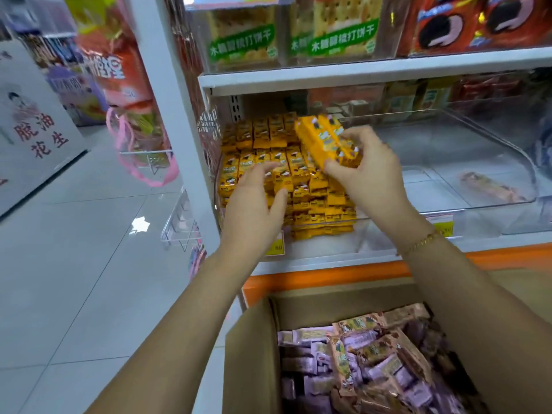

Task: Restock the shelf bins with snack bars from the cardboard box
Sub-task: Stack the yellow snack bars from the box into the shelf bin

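While the left bin (363, 231) in the middle of the frame is already packed with rows of yellow snack bars (263, 147), a further bundle of yellow bars (324, 138) is up in the air just above them. It is gripped by the right hand (367, 171), whose fingers and thumb curl round its near end. The left hand (254, 204) is spread flat, fingers straight, over the front rows; it seems to touch them, though I cannot tell for sure. That bin looks close to full, so this batch is probably among its last. To the right, the neighbouring clear bin (527, 165) holds just one wrapped bar (490, 188), so much restocking is left. At the bottom of the frame the cardboard box (254, 354) stands open below the shelf, well stocked with purple and brown bars (373, 363).
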`<state>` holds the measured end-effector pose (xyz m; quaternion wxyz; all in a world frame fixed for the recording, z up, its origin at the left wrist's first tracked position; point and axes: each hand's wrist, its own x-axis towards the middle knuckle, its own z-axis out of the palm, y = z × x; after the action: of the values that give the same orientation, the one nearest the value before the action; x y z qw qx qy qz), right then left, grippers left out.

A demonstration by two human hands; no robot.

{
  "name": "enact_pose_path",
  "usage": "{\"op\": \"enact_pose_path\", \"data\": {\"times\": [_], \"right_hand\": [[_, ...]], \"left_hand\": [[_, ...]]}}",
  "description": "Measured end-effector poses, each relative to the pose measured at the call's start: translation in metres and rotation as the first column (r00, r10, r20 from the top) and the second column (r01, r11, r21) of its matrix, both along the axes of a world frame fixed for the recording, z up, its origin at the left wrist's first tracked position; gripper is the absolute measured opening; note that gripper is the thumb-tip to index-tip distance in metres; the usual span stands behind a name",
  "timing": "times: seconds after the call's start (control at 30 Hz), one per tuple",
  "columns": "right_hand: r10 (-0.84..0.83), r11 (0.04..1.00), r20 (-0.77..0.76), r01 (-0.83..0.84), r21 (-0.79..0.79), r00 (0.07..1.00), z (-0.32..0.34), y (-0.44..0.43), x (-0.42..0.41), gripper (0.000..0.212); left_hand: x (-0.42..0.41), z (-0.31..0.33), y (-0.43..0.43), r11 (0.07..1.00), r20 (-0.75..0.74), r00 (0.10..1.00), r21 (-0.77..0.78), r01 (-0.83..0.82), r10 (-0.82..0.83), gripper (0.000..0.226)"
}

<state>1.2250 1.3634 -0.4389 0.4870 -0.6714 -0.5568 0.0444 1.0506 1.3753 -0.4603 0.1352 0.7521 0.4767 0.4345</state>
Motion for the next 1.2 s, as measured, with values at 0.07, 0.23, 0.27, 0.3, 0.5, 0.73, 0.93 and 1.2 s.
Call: {"op": "enact_pose_path", "data": {"times": [0.07, 0.23, 0.27, 0.3, 0.5, 0.73, 0.93, 1.2], "right_hand": [[-0.056, 0.997, 0.050, 0.059, -0.051, 0.997, 0.006, 0.030, 0.008, 0.048], [-0.155, 0.951, 0.218, 0.206, -0.230, 0.963, 0.015, 0.090, 0.012, 0.035], [-0.162, 0.942, 0.238, 0.222, -0.251, 0.958, 0.015, 0.098, 0.012, 0.037], [-0.164, 0.935, 0.256, 0.233, -0.267, 0.953, 0.016, 0.107, 0.014, 0.040], [-0.071, 0.934, 0.237, 0.147, -0.324, 0.969, 0.017, 0.135, 0.015, 0.058], [0.009, 0.952, 0.349, 0.099, -0.289, 0.937, 0.014, 0.140, 0.015, 0.051], [0.284, 0.917, 0.461, -0.097, -0.388, 0.841, 0.014, 0.138, 0.005, 0.056], [0.292, 0.917, 0.461, -0.109, -0.383, 0.838, 0.018, 0.124, 0.009, 0.067]], "left_hand": [[-0.008, -0.006, 0.009, 0.998, -0.184, 0.982, 0.066, -0.021, 0.033, 0.047], [-0.017, -0.019, 0.021, 0.999, -0.325, 0.946, 0.033, -0.009, 0.019, 0.057], [-0.017, -0.019, 0.021, 0.999, -0.324, 0.946, 0.035, -0.003, 0.014, 0.058], [-0.017, -0.019, 0.021, 0.999, -0.320, 0.947, 0.037, 0.005, 0.007, 0.058], [-0.019, -0.019, 0.022, 0.999, -0.328, 0.945, 0.035, 0.031, -0.018, 0.059], [-0.023, -0.021, 0.024, 0.998, -0.328, 0.943, 0.020, 0.056, -0.047, 0.059], [-0.021, -0.020, 0.024, 0.999, -0.322, 0.946, 0.019, 0.049, -0.041, 0.058], [-0.021, -0.019, 0.023, 0.999, -0.319, 0.947, 0.014, 0.051, -0.044, 0.059]]}}
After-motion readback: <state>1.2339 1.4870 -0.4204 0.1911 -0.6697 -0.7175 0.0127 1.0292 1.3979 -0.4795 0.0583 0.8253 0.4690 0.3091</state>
